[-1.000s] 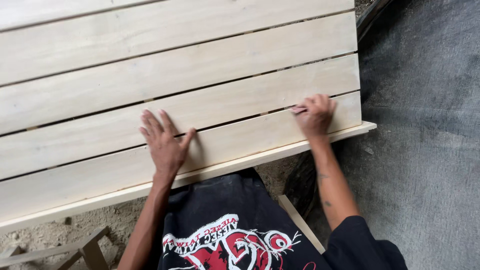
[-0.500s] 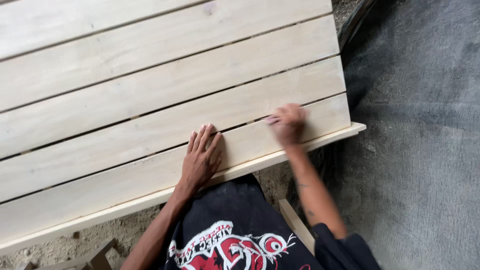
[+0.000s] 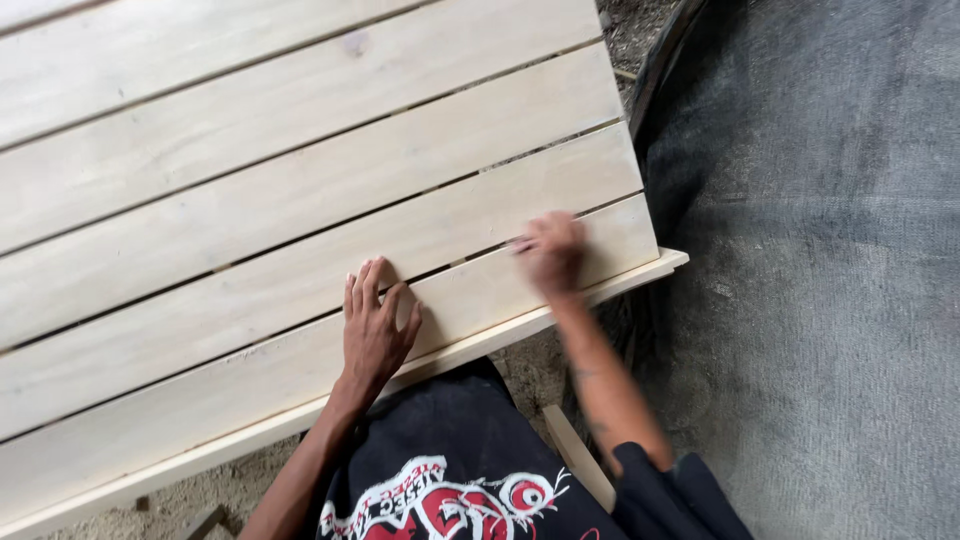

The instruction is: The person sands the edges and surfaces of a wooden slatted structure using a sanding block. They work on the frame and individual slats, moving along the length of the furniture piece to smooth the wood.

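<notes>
A pale wooden panel point(image 3: 250, 190) of several long planks with narrow gaps fills the upper left. My left hand point(image 3: 372, 325) lies flat on the nearest plank point(image 3: 180, 390), fingers together and pointing away from me. My right hand point(image 3: 550, 252) is motion-blurred, with curled fingers pressed on the same plank near its right end. A small reddish piece point(image 3: 520, 243) shows at its fingertips, too blurred to name. My black printed shirt point(image 3: 450, 480) fills the bottom middle.
The panel's right corner point(image 3: 670, 262) juts over dark grey ground point(image 3: 830, 300). A black curved rim point(image 3: 660, 60) runs along the panel's right end. A short wooden strip point(image 3: 578, 457) leans by my side, and sandy ground point(image 3: 200, 485) shows below the near edge.
My right hand has slid left along the nearest plank, away from its right end. My left hand has shifted right along the same plank, its fingers drawn together. The view has drifted right.
</notes>
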